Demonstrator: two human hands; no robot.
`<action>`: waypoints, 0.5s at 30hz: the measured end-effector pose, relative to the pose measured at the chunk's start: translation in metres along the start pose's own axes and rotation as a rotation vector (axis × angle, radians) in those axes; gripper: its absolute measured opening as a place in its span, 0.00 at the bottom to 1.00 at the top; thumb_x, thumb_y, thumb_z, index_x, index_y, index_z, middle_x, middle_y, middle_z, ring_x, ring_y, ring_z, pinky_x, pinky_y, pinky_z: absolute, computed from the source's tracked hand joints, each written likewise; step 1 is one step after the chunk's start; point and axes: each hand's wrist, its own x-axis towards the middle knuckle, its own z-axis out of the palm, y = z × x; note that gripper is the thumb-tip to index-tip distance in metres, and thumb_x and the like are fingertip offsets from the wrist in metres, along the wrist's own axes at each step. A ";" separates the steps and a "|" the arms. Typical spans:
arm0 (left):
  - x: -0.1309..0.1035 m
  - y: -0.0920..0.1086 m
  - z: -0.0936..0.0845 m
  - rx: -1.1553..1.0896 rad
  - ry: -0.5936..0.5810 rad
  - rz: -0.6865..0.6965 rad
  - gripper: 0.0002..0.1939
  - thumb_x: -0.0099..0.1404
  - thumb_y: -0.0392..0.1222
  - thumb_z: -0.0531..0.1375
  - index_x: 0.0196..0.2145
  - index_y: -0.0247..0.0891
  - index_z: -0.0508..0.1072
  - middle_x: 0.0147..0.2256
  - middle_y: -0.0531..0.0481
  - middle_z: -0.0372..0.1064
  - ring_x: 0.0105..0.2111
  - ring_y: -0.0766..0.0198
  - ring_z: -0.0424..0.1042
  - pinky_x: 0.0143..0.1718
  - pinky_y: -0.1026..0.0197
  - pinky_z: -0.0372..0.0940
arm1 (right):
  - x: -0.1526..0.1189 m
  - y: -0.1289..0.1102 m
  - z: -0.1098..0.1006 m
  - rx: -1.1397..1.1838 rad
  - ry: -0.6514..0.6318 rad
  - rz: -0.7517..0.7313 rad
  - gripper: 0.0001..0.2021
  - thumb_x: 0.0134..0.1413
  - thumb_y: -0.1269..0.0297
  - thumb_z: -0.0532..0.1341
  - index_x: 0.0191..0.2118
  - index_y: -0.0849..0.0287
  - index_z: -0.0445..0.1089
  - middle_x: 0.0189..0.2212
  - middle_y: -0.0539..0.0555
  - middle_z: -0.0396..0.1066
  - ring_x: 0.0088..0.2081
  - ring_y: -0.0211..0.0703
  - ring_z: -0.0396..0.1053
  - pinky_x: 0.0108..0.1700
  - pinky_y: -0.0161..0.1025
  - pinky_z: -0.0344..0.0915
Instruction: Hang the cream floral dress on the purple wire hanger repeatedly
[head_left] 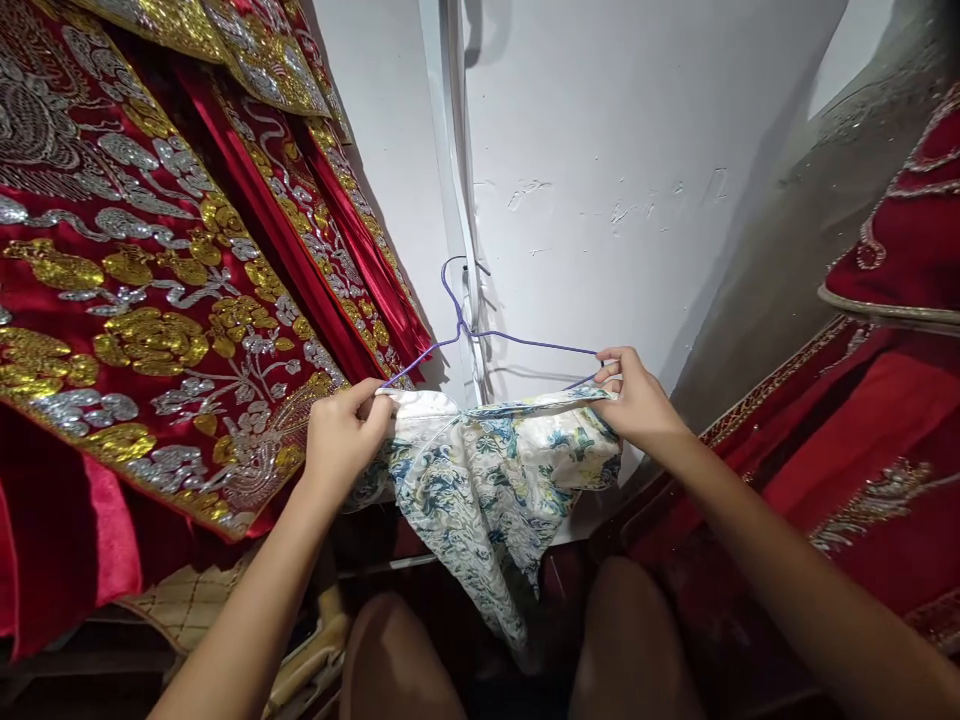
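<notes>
A floral garment [487,470] in white, blue and green hangs between my hands, its lower part narrowing to a point above my knees. My left hand [346,430] pinches its top edge at the left shoulder, beside the left end of a purple wire hanger [525,341]. At the right shoulder, my right hand [626,390] is closed on the garment's edge and the hanger's right end. The hanger's hook sits by a small fitting on the white post. The lower bar of the hanger is mostly hidden by the cloth.
Red garments with gold and silver sequin embroidery [150,340] hang at the left. More red embroidered clothing [862,460] is at the right. A white wall [600,200] with chipped paint and a vertical post [454,130] stand ahead. A gold-coloured chair frame [307,665] is low left.
</notes>
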 end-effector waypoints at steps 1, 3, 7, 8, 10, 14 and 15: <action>0.000 0.000 0.000 -0.003 -0.002 0.001 0.14 0.62 0.42 0.54 0.32 0.35 0.79 0.21 0.54 0.68 0.21 0.67 0.63 0.28 0.64 0.56 | 0.000 0.001 0.000 0.021 0.032 0.009 0.35 0.43 0.72 0.61 0.62 0.66 0.63 0.45 0.60 0.73 0.38 0.49 0.72 0.39 0.40 0.67; 0.000 0.000 0.000 0.006 -0.004 -0.004 0.14 0.62 0.42 0.54 0.31 0.36 0.79 0.20 0.54 0.65 0.20 0.67 0.62 0.28 0.63 0.56 | 0.001 0.001 0.000 0.050 0.025 0.025 0.42 0.44 0.72 0.62 0.68 0.66 0.54 0.47 0.60 0.74 0.38 0.49 0.73 0.40 0.41 0.68; 0.003 -0.002 -0.004 0.036 0.043 0.010 0.13 0.64 0.42 0.55 0.33 0.38 0.80 0.25 0.52 0.71 0.26 0.63 0.68 0.31 0.62 0.59 | 0.002 -0.001 -0.005 0.041 -0.042 0.024 0.28 0.46 0.73 0.60 0.57 0.66 0.71 0.41 0.59 0.77 0.43 0.52 0.74 0.45 0.41 0.67; 0.003 -0.004 -0.005 0.032 0.072 0.023 0.13 0.64 0.43 0.55 0.34 0.38 0.80 0.29 0.50 0.73 0.30 0.61 0.71 0.34 0.62 0.61 | 0.002 -0.001 -0.009 0.045 -0.031 0.021 0.23 0.46 0.73 0.60 0.51 0.64 0.75 0.39 0.59 0.78 0.43 0.52 0.74 0.45 0.41 0.67; 0.004 -0.011 -0.008 0.025 0.136 0.030 0.15 0.66 0.46 0.57 0.40 0.37 0.79 0.41 0.44 0.74 0.42 0.56 0.73 0.44 0.59 0.64 | -0.001 0.001 -0.021 0.106 -0.046 0.001 0.11 0.47 0.70 0.62 0.38 0.60 0.79 0.34 0.56 0.78 0.40 0.52 0.74 0.41 0.40 0.66; 0.003 -0.028 -0.007 -0.066 0.091 -0.087 0.20 0.67 0.52 0.57 0.48 0.36 0.75 0.48 0.40 0.72 0.50 0.50 0.70 0.53 0.53 0.63 | -0.008 0.012 -0.041 0.522 -0.320 0.106 0.10 0.43 0.57 0.71 0.28 0.59 0.77 0.28 0.54 0.77 0.31 0.50 0.74 0.34 0.41 0.67; 0.001 -0.030 -0.006 -0.139 0.036 -0.130 0.20 0.67 0.53 0.57 0.48 0.37 0.75 0.46 0.42 0.73 0.48 0.51 0.71 0.52 0.53 0.64 | -0.011 0.015 -0.041 0.642 -0.329 0.178 0.13 0.43 0.55 0.72 0.28 0.60 0.77 0.27 0.55 0.77 0.30 0.49 0.75 0.33 0.42 0.68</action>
